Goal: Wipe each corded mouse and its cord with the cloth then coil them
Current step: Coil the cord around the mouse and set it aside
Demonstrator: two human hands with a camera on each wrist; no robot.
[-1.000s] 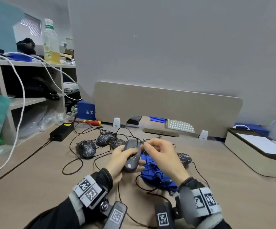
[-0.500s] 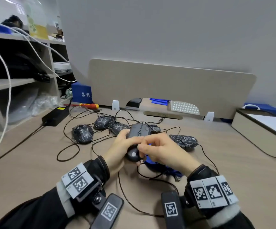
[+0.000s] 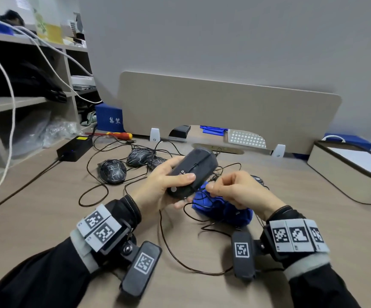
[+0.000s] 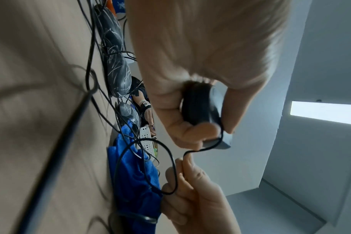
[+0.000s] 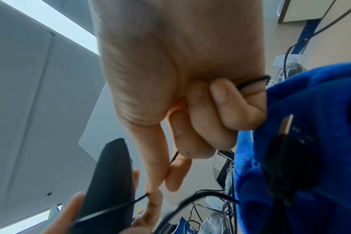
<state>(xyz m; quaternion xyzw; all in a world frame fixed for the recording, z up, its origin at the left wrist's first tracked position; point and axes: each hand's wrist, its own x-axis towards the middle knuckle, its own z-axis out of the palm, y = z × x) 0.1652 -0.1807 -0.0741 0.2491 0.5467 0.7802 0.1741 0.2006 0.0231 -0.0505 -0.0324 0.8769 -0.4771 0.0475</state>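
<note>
**One mouse lifted, its cord pinched, other mice on the desk**

At the upper left of the head view stands a shelf unit with white cables hanging from it. Below it, one black power brick and one red-and-yellow screwdriver lie on the desk. Left of centre, three patterned mice lie close together among loose black cords; a fourth patterned mouse shows partly behind the right hand.

At centre, the left hand grips one plain black mouse, thumb on top and fingers curled beneath, holding it raised above the desk. Just right of it, the right hand pinches that mouse's cord between thumb and forefinger, the other fingers curled round more cord. One blue cloth lies bunched on the desk below both hands, cords crossing it.

At the far right sits one beige box with a dark rim.
</note>
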